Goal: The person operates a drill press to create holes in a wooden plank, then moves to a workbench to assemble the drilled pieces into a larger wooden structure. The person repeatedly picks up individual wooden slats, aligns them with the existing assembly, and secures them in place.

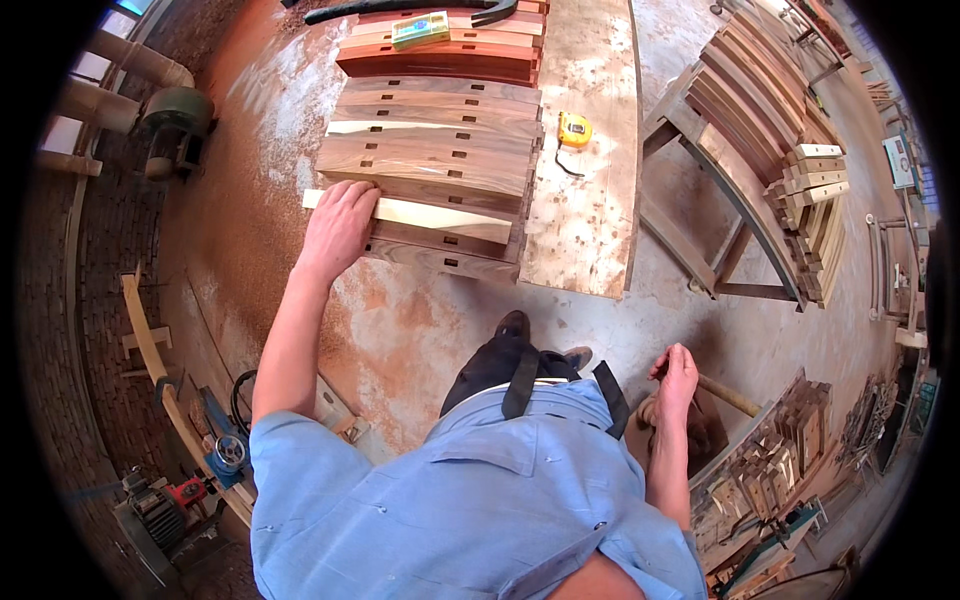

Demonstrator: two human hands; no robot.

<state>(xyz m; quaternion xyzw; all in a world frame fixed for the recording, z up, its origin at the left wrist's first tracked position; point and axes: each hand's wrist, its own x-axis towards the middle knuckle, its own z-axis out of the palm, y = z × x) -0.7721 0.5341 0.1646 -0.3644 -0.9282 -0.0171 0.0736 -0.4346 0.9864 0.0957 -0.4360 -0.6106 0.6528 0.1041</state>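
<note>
My left hand point(341, 222) is closed over a pale wooden strip point(445, 217), its fingers together across the left part of the strip. Beneath the strip lies a row of brown boards with small rectangular mortises point(425, 152), set side by side. My right hand point(677, 376) hangs low at my right side, its fingers curled together; what they hold, if anything, is hidden. Just beyond it shows a round wooden handle point(730, 395), and I cannot tell whether the hand touches it.
A yellow tape measure point(574, 130) lies on the long plank bench point(590, 230). Redder boards point(440, 68) bear a small yellow-green box point(421, 30) and a black-handled hammer point(365, 10). To the right, a trestle point(740, 190) carries stacked timber. Machinery point(155, 510) stands lower left.
</note>
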